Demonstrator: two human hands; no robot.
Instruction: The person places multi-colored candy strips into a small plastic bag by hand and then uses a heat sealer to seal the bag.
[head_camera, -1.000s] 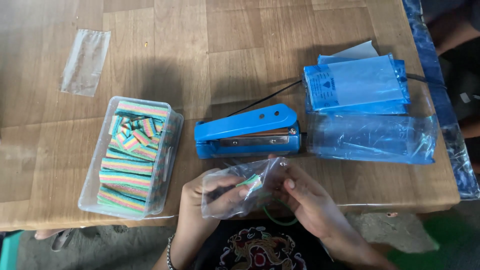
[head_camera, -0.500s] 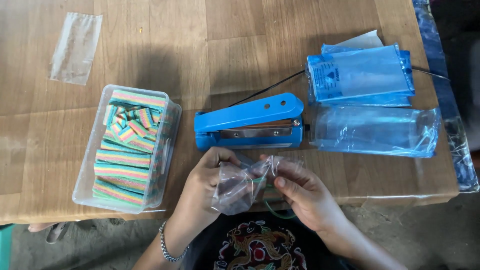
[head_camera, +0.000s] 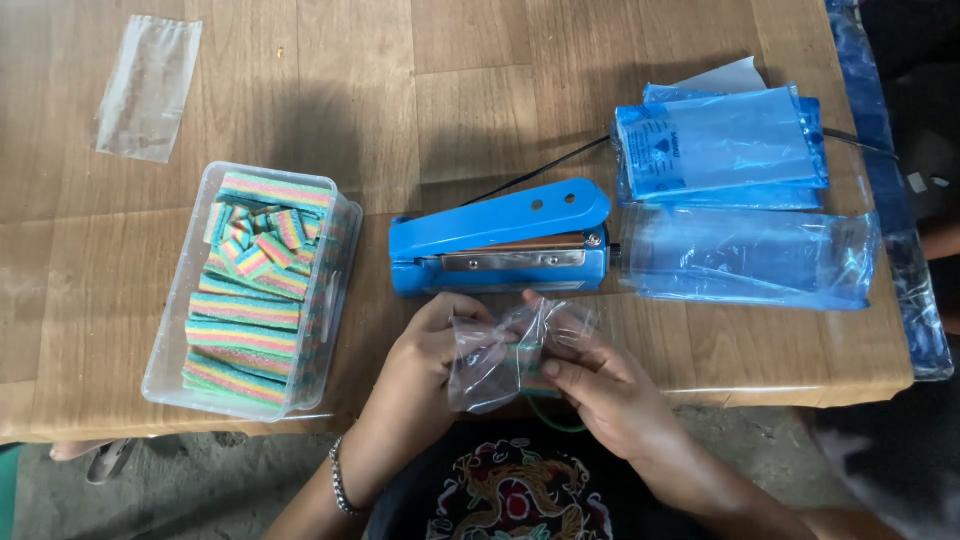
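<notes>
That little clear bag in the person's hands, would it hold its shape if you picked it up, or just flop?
The clear bag probably flops: it is creased and crumpled between the left hand and right hand. It looks thin and light, with only a small colourful piece inside. The glossy film may be a bit slippery; both hands pinch it.

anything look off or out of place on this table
Only one thing stands apart: a single clear bag lies alone at the far left corner, away from the stacked bags on the right. The candy tub and blue heat sealer sit upright, nothing spilled.
</notes>
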